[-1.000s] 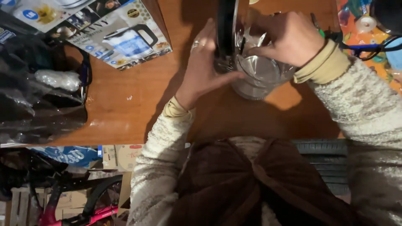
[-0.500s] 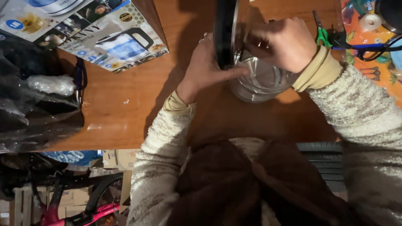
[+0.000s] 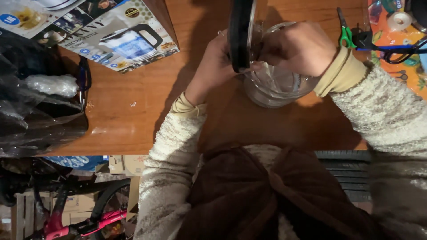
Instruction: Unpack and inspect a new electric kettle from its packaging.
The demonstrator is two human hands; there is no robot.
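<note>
The head camera looks straight down on a wooden table [image 3: 133, 120], and everything here is placed from the glass kettle [image 3: 278, 86] standing near its far edge, right of centre. The kettle is a clear, round-bodied vessel seen from above; its wall glints and the brown wood shows through it. Its black lid [image 3: 240, 33] stands open, tipped up on edge over the kettle's left rim.

The left hand [image 3: 215, 66] lies against the kettle's left side, fingers curled up around the lower edge of the lid; how tightly it grips cannot be told. The right hand [image 3: 298, 46] sits over the kettle's mouth, closed into a loose fist with its fingertips tucked down at the rim; whether it pinches anything is hidden.

Well left of the kettle lies a printed cardboard box [image 3: 111, 33] picturing a similar kettle, and further left a heap of black plastic wrapping [image 3: 35, 115]. Just right of the kettle, past the right wrist, are green-handled scissors [image 3: 344, 31] and a black cable [image 3: 391, 51] on a bright patterned cloth [image 3: 391, 75].
</note>
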